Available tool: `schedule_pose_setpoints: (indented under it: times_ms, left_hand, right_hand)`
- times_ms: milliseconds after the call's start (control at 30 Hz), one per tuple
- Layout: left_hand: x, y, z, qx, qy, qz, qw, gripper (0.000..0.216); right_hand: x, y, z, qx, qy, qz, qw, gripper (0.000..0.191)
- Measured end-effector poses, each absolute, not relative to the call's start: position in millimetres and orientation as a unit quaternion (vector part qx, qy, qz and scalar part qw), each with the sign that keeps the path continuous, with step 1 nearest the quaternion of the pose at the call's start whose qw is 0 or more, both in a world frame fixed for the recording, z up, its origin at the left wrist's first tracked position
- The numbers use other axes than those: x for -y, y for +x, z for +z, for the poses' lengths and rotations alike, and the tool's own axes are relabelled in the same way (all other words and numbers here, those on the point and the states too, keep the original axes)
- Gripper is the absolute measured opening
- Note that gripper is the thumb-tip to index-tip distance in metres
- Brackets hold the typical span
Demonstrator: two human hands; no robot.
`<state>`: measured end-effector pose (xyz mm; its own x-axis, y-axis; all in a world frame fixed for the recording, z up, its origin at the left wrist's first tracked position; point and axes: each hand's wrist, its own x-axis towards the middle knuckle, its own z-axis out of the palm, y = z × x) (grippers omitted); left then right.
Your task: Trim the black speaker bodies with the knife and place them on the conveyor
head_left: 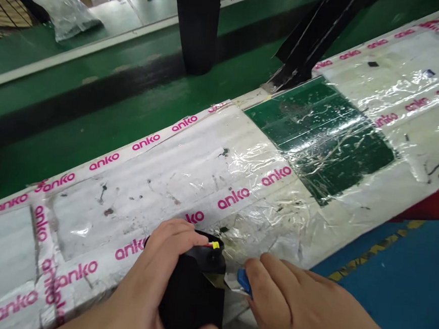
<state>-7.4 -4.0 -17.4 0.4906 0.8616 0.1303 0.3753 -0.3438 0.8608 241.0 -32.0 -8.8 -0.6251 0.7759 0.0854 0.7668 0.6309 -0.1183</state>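
Note:
My left hand [166, 261] is wrapped around a black plastic housing [194, 294], its thumb at the bottom edge of the view. A small yellow connector [215, 245] on thin wires sticks out near my index fingertip at the housing's top. My right hand [285, 296] is closed around a utility knife [244, 281]; a bit of blue handle and metal shows past the fingers. The blade reaches the upper right side of the housing, close to a dark round post. Most of the knife's handle is hidden in my fist.
Under my hands runs a bench [165, 175] covered in white sheet with pink-lettered tape and clear film. A green patch [320, 137] shows through at right. Behind stand a black post [197, 26] and a slanted black beam [317, 35]. Blue floor [397, 270] lies at lower right.

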Motion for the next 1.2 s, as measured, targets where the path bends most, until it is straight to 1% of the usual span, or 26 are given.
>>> schedule_pose_setpoints:
  times_ms: [167,267,367,400,533,600,667,767,867,900,967,1000,1033,1100,1167,1200]
  left_hand:
    - [3.6,-4.4,-11.2,-0.416,0.738,0.292,0.444,0.07]
    - [6.1,-1.8,-5.1,-0.429,0.725,0.286,0.457,0.069]
    - [7.6,-3.1,-1.3,-0.437,0.723,0.267,0.463,0.069]
    - [7.3,-5.4,-0.7,-0.437,0.726,0.254,0.467,0.068]
    - [2.7,-24.3,4.9,-0.433,0.728,0.208,0.49,0.065]
    - [1.1,-36.3,13.1,-0.44,0.738,0.193,0.474,0.072]
    - [1.5,-45.7,24.1,-0.465,0.753,0.186,0.426,0.079]
    - [4.1,-49.3,37.3,-0.499,0.766,0.168,0.369,0.069]
    - [4.2,-40.6,40.2,-0.492,0.773,0.131,0.378,0.054]
    - [3.4,-36.7,39.3,-0.501,0.77,0.127,0.373,0.054]
    - [0.4,-30.6,36.0,-0.539,0.754,0.124,0.353,0.062]
    - [-1.6,-29.2,33.7,-0.547,0.747,0.126,0.356,0.062]
    - [-4.0,-29.1,30.8,-0.534,0.743,0.132,0.38,0.059]
    - [-9.4,-31.4,22.9,-0.457,0.732,0.168,0.476,0.054]
    - [-14.7,-34.3,12.7,-0.379,0.706,0.205,0.562,0.058]
    - [-17.0,-35.0,7.6,-0.357,0.695,0.214,0.586,0.062]
  right_hand:
    - [29.7,235.0,-23.6,0.884,-0.443,0.069,0.13,0.032]
    - [24.8,230.8,-23.8,0.881,-0.446,0.095,0.122,0.03]
    - [16.6,235.9,-14.6,0.884,-0.431,0.147,0.106,0.022]
    - [14.9,240.7,-10.5,0.883,-0.428,0.155,0.114,0.02]
    - [21.5,267.8,1.4,0.834,-0.49,0.14,0.212,0.015]
    - [32.0,276.6,0.5,0.804,-0.523,0.143,0.244,0.016]
    - [44.2,276.4,-5.1,0.793,-0.531,0.158,0.251,0.018]
    - [59.5,261.6,-16.4,0.791,-0.529,0.184,0.248,0.017]
    - [67.3,242.2,-25.9,0.789,-0.524,0.202,0.249,0.017]
    - [68.6,237.1,-28.6,0.789,-0.52,0.207,0.254,0.017]
    - [70.1,230.2,-32.8,0.782,-0.52,0.216,0.267,0.017]
    - [70.5,228.4,-34.0,0.78,-0.521,0.215,0.271,0.018]
    - [70.5,227.4,-34.1,0.779,-0.525,0.206,0.275,0.019]
    - [69.6,227.1,-30.8,0.79,-0.521,0.176,0.272,0.019]
    - [67.3,227.7,-23.9,0.81,-0.506,0.134,0.264,0.02]
    - [65.8,228.0,-20.2,0.821,-0.496,0.116,0.259,0.02]
